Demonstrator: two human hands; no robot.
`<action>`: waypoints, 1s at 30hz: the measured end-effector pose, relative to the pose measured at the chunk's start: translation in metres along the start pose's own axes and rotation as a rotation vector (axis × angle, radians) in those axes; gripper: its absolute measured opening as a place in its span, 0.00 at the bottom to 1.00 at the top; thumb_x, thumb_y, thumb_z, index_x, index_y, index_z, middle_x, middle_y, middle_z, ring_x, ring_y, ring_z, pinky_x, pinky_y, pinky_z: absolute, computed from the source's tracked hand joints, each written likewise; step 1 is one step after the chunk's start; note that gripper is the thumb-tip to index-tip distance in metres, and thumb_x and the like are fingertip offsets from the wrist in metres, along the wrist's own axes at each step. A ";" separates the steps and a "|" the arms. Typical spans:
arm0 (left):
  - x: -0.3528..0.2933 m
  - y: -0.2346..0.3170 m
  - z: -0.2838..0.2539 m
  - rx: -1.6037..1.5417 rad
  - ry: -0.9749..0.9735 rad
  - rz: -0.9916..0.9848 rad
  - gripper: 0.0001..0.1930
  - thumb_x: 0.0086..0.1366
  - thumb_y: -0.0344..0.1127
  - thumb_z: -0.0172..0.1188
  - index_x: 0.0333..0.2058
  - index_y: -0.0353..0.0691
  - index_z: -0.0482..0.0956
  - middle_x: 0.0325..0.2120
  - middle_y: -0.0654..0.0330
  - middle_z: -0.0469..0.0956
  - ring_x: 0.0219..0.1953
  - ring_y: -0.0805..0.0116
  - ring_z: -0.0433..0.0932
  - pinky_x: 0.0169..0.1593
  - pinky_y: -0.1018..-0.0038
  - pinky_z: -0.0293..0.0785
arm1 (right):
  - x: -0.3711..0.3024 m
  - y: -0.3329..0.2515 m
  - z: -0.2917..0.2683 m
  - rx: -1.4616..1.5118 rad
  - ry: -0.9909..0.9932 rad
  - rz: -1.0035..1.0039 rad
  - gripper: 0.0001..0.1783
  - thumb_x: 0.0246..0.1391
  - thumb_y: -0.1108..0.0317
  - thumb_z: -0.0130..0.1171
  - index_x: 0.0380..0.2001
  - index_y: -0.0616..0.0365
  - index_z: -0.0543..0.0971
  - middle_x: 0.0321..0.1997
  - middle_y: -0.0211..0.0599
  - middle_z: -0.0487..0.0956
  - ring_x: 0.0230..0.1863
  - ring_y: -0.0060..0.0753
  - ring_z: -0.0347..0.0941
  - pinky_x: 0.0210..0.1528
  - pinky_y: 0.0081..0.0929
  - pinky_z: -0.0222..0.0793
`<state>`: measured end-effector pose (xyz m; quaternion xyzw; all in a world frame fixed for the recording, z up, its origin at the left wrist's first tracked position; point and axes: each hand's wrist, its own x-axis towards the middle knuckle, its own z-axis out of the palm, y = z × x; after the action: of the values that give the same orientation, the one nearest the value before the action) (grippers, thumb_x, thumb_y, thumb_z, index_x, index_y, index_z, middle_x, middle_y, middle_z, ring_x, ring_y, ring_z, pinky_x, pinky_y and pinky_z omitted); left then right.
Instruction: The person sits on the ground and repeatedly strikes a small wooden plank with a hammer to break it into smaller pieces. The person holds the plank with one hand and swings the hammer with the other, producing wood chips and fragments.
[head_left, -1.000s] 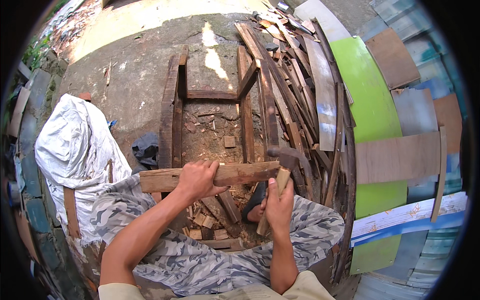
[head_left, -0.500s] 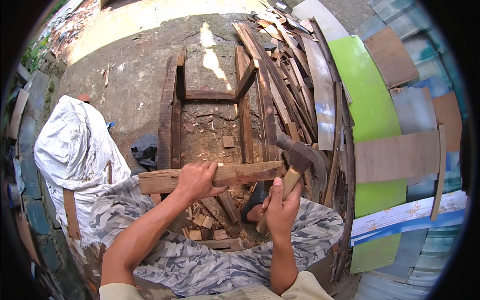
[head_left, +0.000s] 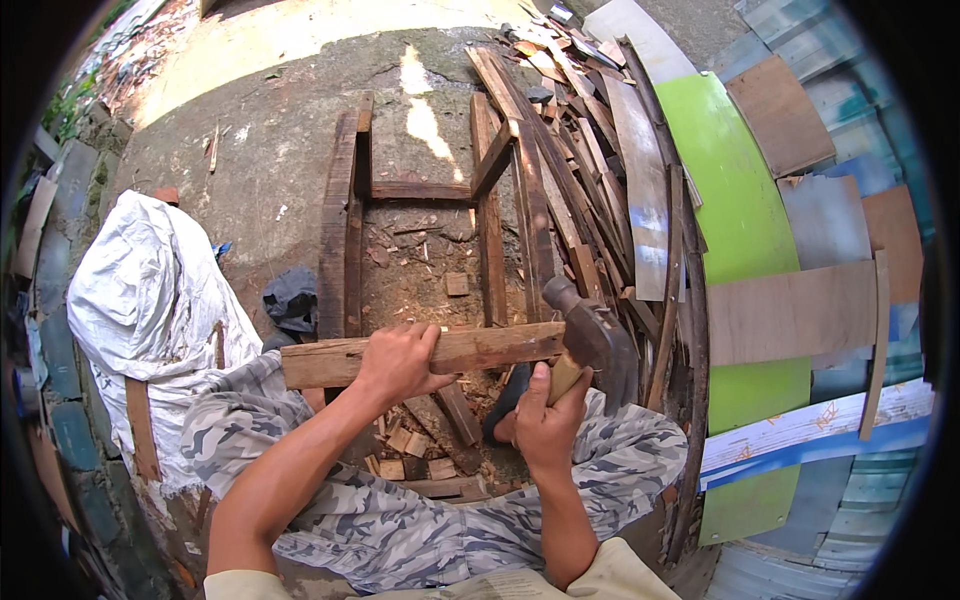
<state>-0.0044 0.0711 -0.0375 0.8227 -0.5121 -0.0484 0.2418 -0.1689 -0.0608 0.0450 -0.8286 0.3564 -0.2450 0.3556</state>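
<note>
Clamps a wooden board (head_left: 490, 348) in the left hand (head_left: 398, 362), with fingers over the far edge and the thumb along the near side. Aligns the board crosswise, left to right, ahead of the lap and at the near end of a dark timber frame (head_left: 333, 250). Cannot tell contact from clearance between board and frame.

Clamps a claw hammer (head_left: 598, 345) in the right hand (head_left: 553, 420), closed around the pale wooden handle (head_left: 567, 377) just below the metal head. Places the head at the right end of the board, with the striking face toward the upper left and the claw toward the lower right. Cannot tell contact from clearance at this point either. Holds the two hands apart: left near mid-board, right just below the right end.

Sits with knees spread in grey camouflage trousers (head_left: 390, 530), with dark footwear (head_left: 507, 400) visible between the knees.

Note cut wood blocks (head_left: 400, 440) between the legs and one small block (head_left: 457, 285) inside the frame, on ground (head_left: 270, 140) strewn with chips. Find a white sack (head_left: 150, 280) at the left, with a crumpled dark bundle (head_left: 291, 298) between sack and frame. Find piled timber strips (head_left: 600, 200) right of the frame, then a bright green panel (head_left: 735, 180), overlapped by a brown sheet (head_left: 790, 315).
</note>
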 end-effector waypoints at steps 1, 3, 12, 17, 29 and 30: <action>0.000 0.000 0.001 -0.009 0.007 0.009 0.33 0.51 0.61 0.73 0.40 0.35 0.78 0.33 0.52 0.84 0.36 0.55 0.86 0.40 0.63 0.82 | 0.000 0.009 0.003 -0.110 -0.089 -0.022 0.22 0.69 0.61 0.55 0.55 0.69 0.68 0.35 0.61 0.82 0.37 0.67 0.80 0.40 0.53 0.75; 0.005 0.001 -0.008 0.007 -0.118 -0.042 0.33 0.51 0.60 0.73 0.40 0.35 0.78 0.33 0.52 0.84 0.36 0.54 0.86 0.39 0.63 0.82 | 0.013 0.013 0.004 -0.383 -0.467 0.101 0.23 0.67 0.61 0.55 0.55 0.69 0.66 0.32 0.71 0.80 0.36 0.79 0.76 0.37 0.65 0.71; -0.002 0.001 0.000 0.007 -0.037 -0.039 0.34 0.49 0.59 0.74 0.42 0.35 0.80 0.34 0.51 0.84 0.38 0.54 0.86 0.41 0.62 0.82 | 0.026 -0.005 -0.016 -0.125 -0.023 -0.443 0.20 0.63 0.66 0.60 0.53 0.64 0.68 0.32 0.60 0.81 0.37 0.70 0.79 0.36 0.58 0.73; 0.001 0.007 -0.006 0.015 -0.158 -0.093 0.33 0.48 0.60 0.74 0.40 0.35 0.80 0.33 0.51 0.84 0.37 0.53 0.86 0.40 0.61 0.82 | 0.041 0.031 -0.019 -0.638 -0.585 -0.287 0.17 0.61 0.64 0.60 0.45 0.61 0.66 0.33 0.57 0.82 0.31 0.66 0.80 0.31 0.57 0.76; 0.003 0.005 -0.004 -0.003 -0.132 -0.086 0.32 0.47 0.59 0.75 0.39 0.35 0.79 0.33 0.51 0.83 0.39 0.54 0.85 0.41 0.62 0.81 | 0.103 0.030 -0.046 -0.742 -0.740 -0.529 0.20 0.62 0.57 0.61 0.46 0.62 0.71 0.30 0.54 0.82 0.29 0.61 0.80 0.30 0.51 0.76; 0.002 0.004 -0.003 0.003 -0.111 -0.082 0.32 0.47 0.59 0.75 0.39 0.35 0.79 0.33 0.51 0.83 0.38 0.54 0.85 0.41 0.62 0.81 | 0.113 0.020 -0.042 -0.858 -0.754 -0.423 0.19 0.64 0.56 0.59 0.44 0.61 0.71 0.29 0.53 0.82 0.29 0.61 0.80 0.30 0.52 0.76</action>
<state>-0.0058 0.0693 -0.0327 0.8396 -0.4906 -0.1032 0.2094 -0.1346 -0.1742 0.0731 -0.9805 0.1003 0.1654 0.0352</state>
